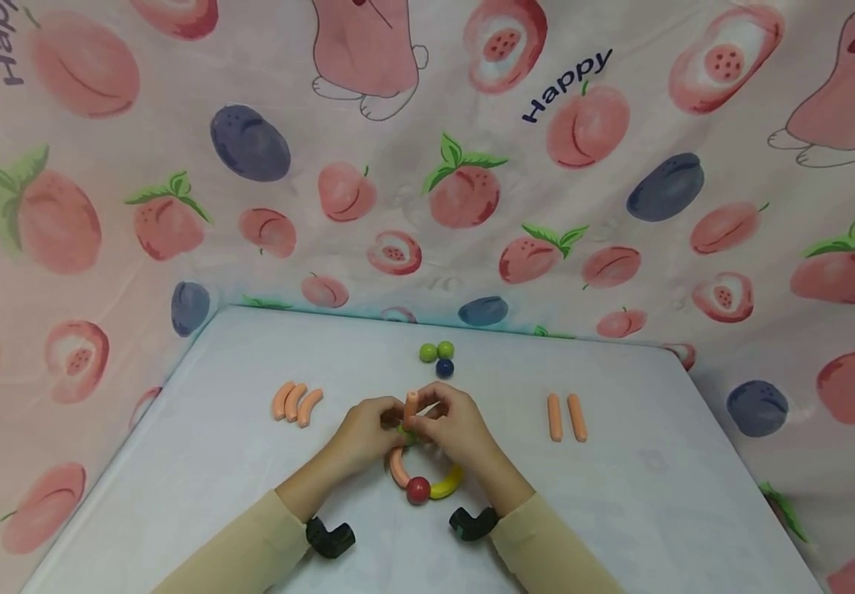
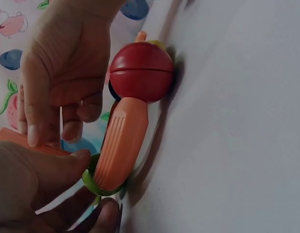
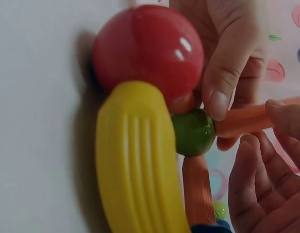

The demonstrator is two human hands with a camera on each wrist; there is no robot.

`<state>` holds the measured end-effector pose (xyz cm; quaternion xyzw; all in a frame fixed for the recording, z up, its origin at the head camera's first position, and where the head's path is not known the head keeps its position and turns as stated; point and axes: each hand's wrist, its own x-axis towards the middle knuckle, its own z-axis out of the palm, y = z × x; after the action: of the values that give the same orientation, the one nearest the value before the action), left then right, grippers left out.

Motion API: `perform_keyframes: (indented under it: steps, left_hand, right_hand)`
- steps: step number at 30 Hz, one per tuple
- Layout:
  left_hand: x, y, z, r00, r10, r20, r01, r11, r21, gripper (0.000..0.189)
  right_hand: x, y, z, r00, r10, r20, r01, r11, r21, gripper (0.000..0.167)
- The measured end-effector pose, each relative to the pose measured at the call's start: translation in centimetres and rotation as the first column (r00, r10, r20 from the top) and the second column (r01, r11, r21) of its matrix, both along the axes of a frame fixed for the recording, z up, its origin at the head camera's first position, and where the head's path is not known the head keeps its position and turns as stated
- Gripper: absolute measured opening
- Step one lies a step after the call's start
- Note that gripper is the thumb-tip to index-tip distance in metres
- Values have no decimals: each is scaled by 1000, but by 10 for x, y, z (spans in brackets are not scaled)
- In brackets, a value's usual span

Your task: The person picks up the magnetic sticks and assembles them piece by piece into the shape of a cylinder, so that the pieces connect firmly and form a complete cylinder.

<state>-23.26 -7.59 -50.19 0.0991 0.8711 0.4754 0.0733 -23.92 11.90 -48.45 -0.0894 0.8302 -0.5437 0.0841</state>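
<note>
My left hand (image 1: 370, 427) pinches a green ball (image 3: 194, 132) at the far side of a ring of joined toy pieces. My right hand (image 1: 457, 425) holds a straight orange stick (image 1: 411, 407) between thumb and fingers; it stands up from the table, its lower end at the green ball. In the ring, a curved orange stick (image 2: 122, 145) runs from the green ball to a red ball (image 1: 418, 491) on the near side. A curved yellow stick (image 3: 138, 160) joins the red ball on the right. My hands partly hide the ring's far part in the head view.
Two light-green balls (image 1: 436, 351) and a dark blue ball (image 1: 445, 368) lie beyond my hands. Several curved orange sticks (image 1: 297, 403) lie to the left, two straight orange sticks (image 1: 566, 417) to the right. A fruit-print cloth (image 1: 398, 181) rises behind the white table (image 1: 212, 470).
</note>
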Motion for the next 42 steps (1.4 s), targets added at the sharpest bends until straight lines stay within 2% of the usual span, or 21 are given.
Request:
perform_keyframes:
  steps: [6,13,19,27,35,39,42]
  left_hand:
    - [-6,3,-3,998,-59,2,59,998,8,21]
    - [-8,4,-5,999,-42,0,42,999,9,18]
    - [-5,4,-4,1000,-15,-12,15,1000,-3,18]
    - [-1,2,-4,999,31,-6,-31,999,-16,20]
    - [4,-1,-8,997,82,-4,-82,997,-8,19]
    - [5,-3,-9,995,101,2,-101,995,-2,18]
    - [6,-3,-9,994,111,7,-111,994,6,18]
  right_hand:
    - [0,17,0,999,-41,-18,41,999,5,26]
    - [-3,52,2,985,-156,-70,162,981,104,29]
    - [-5,88,1,961,-254,-105,271,941,202,30]
    - [-2,134,-3,926,-347,-151,373,901,221,31]
    - [0,158,-9,864,-444,-239,501,809,307,30]
    - [-1,164,-11,866,-456,-205,500,784,368,35]
    - [-3,165,-13,875,-460,-151,479,777,408,39]
